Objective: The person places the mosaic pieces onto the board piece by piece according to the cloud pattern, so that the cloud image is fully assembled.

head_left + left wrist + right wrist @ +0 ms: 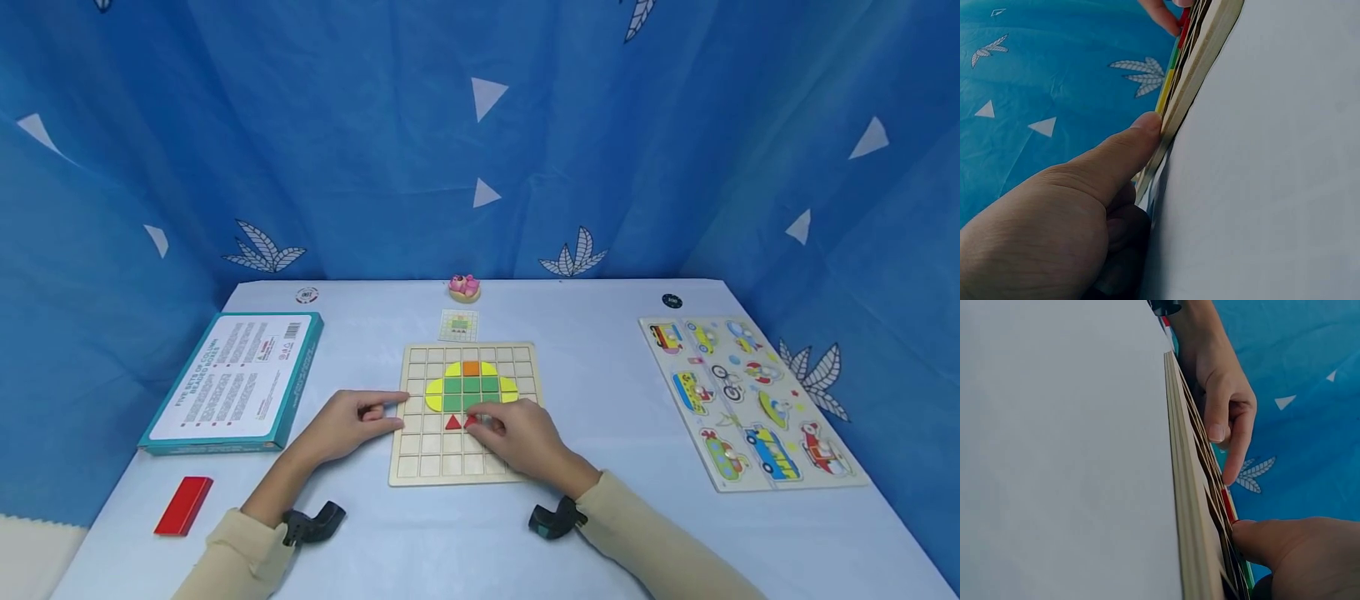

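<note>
A wooden grid board (420, 468) lies in the middle of the table. On it, green squares (471, 385) are flanked by yellow rounded pieces (434, 396), with an orange square (471, 368) at the top. One red triangle (452, 422) sits below the green. My right hand (522, 437) pinches a second red triangle (470, 421) just beside it, thumb and index finger partly covering it. My left hand (347, 427) touches the board's left edge with extended index finger and thumb. In the left wrist view, the thumb (1119, 150) rests against that edge.
A small pattern card (458, 326) and a pink figurine (464, 287) stand behind the board. At left are a teal-edged box (225, 383) and a red box (183, 506); a vehicle puzzle board (738, 437) lies at right. Blue curtains (420, 167) enclose the back.
</note>
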`<state>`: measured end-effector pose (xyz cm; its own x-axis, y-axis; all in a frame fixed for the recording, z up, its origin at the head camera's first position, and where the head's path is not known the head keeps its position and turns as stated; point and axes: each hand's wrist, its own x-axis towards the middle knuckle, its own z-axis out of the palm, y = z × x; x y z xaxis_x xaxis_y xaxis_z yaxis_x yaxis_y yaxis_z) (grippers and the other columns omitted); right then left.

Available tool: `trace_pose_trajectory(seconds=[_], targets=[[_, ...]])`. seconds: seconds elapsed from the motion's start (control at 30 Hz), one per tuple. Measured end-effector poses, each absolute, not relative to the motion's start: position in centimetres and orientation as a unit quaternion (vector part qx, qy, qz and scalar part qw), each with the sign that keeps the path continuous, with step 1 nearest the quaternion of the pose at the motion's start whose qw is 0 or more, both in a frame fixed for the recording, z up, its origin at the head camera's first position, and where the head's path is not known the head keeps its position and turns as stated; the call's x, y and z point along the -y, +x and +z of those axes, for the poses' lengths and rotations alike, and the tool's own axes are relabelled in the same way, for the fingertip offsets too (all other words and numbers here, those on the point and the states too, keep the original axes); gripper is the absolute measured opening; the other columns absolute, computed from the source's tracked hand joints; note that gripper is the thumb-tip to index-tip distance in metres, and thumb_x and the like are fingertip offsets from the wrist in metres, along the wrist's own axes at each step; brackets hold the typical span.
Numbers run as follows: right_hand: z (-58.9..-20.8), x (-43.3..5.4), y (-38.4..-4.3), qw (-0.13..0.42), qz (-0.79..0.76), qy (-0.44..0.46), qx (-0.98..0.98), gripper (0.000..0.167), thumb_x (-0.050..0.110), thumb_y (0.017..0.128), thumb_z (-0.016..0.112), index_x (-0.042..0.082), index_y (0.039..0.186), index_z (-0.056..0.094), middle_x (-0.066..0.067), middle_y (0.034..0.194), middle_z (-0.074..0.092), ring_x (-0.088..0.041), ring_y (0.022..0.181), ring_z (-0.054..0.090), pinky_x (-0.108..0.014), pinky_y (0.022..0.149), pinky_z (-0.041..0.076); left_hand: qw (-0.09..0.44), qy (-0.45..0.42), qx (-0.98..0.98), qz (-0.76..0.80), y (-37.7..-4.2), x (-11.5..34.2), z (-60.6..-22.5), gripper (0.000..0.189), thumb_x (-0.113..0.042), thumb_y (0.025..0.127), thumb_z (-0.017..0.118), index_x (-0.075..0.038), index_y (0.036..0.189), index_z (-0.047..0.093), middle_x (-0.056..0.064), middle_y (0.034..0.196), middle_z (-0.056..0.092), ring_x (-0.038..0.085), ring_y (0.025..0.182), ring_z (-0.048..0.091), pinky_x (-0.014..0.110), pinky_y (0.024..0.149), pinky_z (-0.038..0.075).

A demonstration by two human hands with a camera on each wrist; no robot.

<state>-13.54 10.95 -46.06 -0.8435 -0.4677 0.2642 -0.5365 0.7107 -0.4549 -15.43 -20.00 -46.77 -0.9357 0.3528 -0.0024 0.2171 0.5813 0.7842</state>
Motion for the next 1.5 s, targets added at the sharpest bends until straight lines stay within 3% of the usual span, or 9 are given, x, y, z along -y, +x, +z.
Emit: trace_pose_trajectory(seconds=[0.53, 0.9, 1.1, 1.5], targets=[[-45.3, -11.6, -13.7, 0.053, 0.309, 0.26, 0.913, 0.024, 0.031, 0.094, 0.076, 0.023, 0.117, 0.079, 0.018, 0.051, 0.031, 0.0, 0.046, 0.029, -0.021, 0.047, 0.024, 0.08, 0.16, -0.889, 0.421, -15.6, 20.1, -46.3, 0.042, -0.033, 0.09, 0.081, -0.021, 0.129, 0.073, -0.008, 0.061, 0.044, 0.011, 0.058, 0.045, 0.027, 0.067, 0.042], [-43.7, -19.5, -12.2, 0.002, 0.338, 0.233, 0.912, 0.02, 0.025, 0.091, 0.08, 0.021, 0.11, 0.08, 0.016, 0.056, 0.041, -0.002, 0.051, 0.039, -0.022, 0.049, 0.034, 0.085, 0.159, -0.887, 0.425, -15.8, 19.7, -46.3, 0.043, -0.035, 0.089, 0.081, -0.022, 0.129, 0.073, -0.007, 0.061, 0.045, 0.012, 0.058, 0.045, 0.027, 0.063, 0.041], [-44.3, -23.7, -11.4, -0.029, 0.339, 0.2, 0.919, 0.02, 0.027, 0.087, 0.084, 0.025, 0.106, 0.08, 0.015, 0.055, 0.04, -0.004, 0.05, 0.04, -0.022, 0.049, 0.034, 0.085, 0.151, -0.89, 0.422, -15.8, 19.9, -46.4, 0.043, -0.035, 0.089, 0.081, -0.022, 0.129, 0.073, -0.006, 0.061, 0.046, 0.012, 0.057, 0.045, 0.027, 0.064, 0.042], [-45.5, -24.2, -10.8, -0.051, 0.317, 0.201, 0.925, 0.024, 0.033, 0.087, 0.083, 0.028, 0.111, 0.079, 0.017, 0.056, 0.043, -0.002, 0.051, 0.042, -0.021, 0.05, 0.035, 0.094, 0.149, -0.882, 0.438, -15.4, 20.0, -46.8, 0.043, -0.035, 0.089, 0.081, -0.022, 0.129, 0.073, -0.006, 0.062, 0.046, 0.013, 0.058, 0.045, 0.026, 0.062, 0.041]])
